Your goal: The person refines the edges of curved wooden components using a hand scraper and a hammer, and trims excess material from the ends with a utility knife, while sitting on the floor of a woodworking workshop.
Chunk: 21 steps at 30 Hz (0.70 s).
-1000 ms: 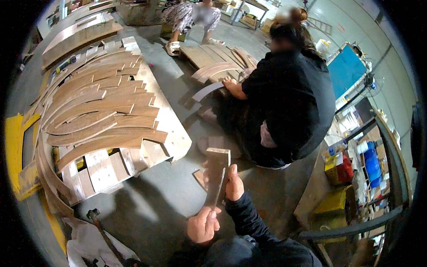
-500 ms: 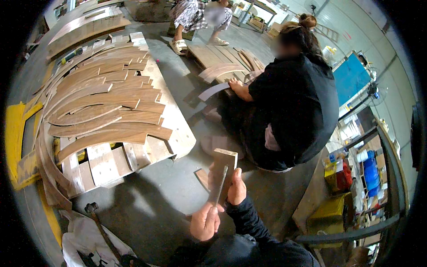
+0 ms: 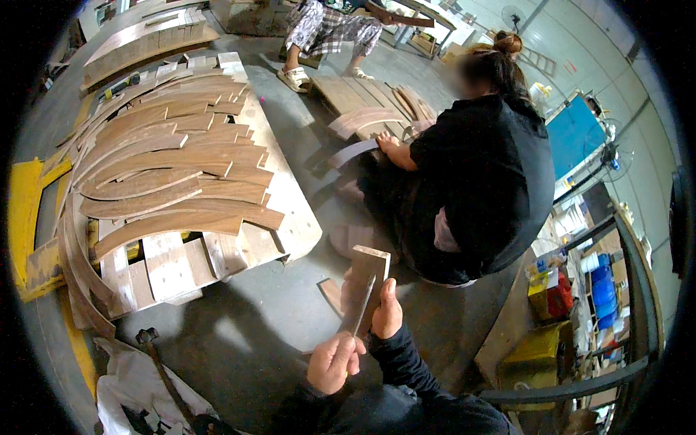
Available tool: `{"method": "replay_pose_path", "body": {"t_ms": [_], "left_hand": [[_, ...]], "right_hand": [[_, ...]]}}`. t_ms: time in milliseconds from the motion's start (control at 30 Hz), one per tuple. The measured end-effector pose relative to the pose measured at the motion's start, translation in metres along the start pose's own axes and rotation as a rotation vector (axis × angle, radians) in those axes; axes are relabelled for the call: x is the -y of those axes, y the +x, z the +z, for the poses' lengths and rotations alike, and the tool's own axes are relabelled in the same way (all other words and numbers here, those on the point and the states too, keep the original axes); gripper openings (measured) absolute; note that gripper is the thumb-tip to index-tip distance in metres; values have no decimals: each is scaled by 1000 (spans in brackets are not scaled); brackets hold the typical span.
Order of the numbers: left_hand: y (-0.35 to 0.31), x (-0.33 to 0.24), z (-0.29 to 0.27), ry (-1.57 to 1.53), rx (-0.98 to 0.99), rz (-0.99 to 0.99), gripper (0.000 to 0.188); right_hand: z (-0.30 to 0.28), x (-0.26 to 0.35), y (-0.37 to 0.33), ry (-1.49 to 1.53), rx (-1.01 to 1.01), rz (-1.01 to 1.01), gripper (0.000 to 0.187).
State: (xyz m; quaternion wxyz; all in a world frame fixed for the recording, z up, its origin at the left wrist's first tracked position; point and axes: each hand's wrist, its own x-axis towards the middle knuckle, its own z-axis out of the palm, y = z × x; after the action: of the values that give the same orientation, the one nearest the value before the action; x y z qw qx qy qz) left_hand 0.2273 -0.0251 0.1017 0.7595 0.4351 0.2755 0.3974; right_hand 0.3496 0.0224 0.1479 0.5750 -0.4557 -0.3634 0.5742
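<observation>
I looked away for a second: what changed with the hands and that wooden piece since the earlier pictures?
Little. The wooden piece stands slightly more upright; the thin blade-like tool stayed against its edge. The right hand kept gripping the wood, the left hand the tool. The crouching person and the curved boards stayed put.

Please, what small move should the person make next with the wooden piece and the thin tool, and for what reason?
Probably one short stroke of the thin tool along the near face of the wooden piece. The right hand grips that piece upright with the thumb up its edge, and the left hand pinches the tool's lower end, the tool lying against the wood.
</observation>
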Motion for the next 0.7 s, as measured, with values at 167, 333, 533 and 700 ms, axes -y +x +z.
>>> {"method": "replay_pose_path", "body": {"t_ms": [167,333,533,700], "left_hand": [[1,-12,10,266,-126,122,38],[4,12,20,483,-370,255,39],[11,-41,-10,-120,-688,231,34],[-12,-78,-26,-66,-473,287,26]], "right_hand": [[6,4,-2,0,-32,0,79],[9,-3,-1,-56,-35,-55,73],[26,-38,-13,-29,-19,21,71],[-5,-37,-1,59,59,88,69]]}}
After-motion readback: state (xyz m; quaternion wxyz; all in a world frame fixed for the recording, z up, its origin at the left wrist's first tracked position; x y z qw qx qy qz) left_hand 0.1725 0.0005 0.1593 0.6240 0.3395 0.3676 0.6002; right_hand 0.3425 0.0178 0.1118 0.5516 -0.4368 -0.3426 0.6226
